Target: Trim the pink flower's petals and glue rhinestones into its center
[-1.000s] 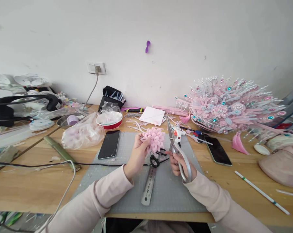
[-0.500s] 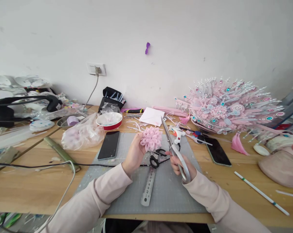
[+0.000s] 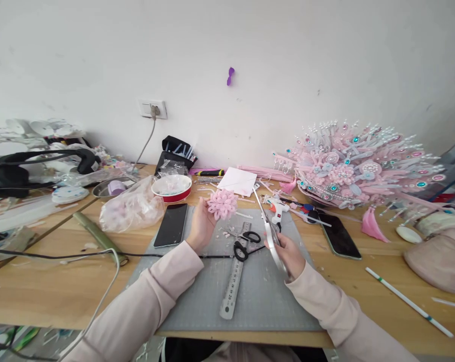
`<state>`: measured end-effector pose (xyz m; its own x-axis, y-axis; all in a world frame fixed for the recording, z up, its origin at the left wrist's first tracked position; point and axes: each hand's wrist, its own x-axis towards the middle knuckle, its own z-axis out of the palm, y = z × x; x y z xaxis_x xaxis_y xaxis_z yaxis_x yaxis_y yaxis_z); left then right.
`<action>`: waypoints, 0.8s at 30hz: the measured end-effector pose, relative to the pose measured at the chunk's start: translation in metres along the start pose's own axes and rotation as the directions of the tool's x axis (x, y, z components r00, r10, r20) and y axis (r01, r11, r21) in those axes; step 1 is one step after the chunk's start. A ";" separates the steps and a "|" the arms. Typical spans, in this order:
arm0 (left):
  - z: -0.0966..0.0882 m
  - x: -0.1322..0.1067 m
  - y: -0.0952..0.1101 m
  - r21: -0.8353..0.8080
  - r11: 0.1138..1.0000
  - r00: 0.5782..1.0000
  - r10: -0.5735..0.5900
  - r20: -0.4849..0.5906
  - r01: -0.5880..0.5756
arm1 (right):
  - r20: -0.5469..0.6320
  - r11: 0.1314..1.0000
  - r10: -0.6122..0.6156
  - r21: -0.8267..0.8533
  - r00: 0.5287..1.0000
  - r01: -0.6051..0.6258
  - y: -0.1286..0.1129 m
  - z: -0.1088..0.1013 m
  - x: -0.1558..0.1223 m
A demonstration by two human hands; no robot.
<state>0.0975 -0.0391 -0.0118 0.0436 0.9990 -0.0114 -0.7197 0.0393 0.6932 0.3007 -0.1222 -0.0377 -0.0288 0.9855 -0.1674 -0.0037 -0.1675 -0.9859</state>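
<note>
My left hand [image 3: 200,223] is closed on a pink fabric flower [image 3: 222,203], holding it up above the far part of the grey cutting mat [image 3: 197,296]. My right hand [image 3: 290,254] grips large silver scissors [image 3: 267,226] by the handles, blades pointing away toward the wall. Small black-handled scissors [image 3: 246,245] and a steel ruler [image 3: 234,279] lie on the mat between my hands. Small pink scraps lie on the mat near the flower.
A black phone [image 3: 171,224] lies at the mat's left, another phone [image 3: 339,229] at its right. A red-rimmed bowl [image 3: 171,187], a plastic bag [image 3: 131,207], a glue gun [image 3: 277,206] and a big pink beaded headpiece [image 3: 359,168] crowd the back. A cable [image 3: 61,255] crosses the left.
My left hand carried the flower away from me and a little left, off the scissors' blades. My right hand with the scissors dropped lower and tilted.
</note>
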 end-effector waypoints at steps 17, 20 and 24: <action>-0.038 0.031 -0.006 0.331 0.942 0.973 0.126 -0.195 -0.056 | -0.148 0.376 -0.240 -0.926 0.960 -0.049 -0.006 -0.006 0.003; -0.038 0.033 -0.006 0.318 0.947 0.969 0.109 -0.221 -0.034 | -0.140 0.367 -0.243 -0.929 0.960 -0.043 -0.006 -0.006 0.003; -0.036 0.035 -0.005 0.306 0.952 0.979 0.062 -0.196 0.001 | -0.140 0.359 -0.238 -0.932 0.961 -0.047 -0.007 -0.006 0.002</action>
<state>0.0779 -0.0040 -0.0419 -0.1376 0.9844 -0.1093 -0.4729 0.0317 0.8805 0.3066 -0.1186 -0.0316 0.1130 0.9909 0.0725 0.9317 -0.0803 -0.3542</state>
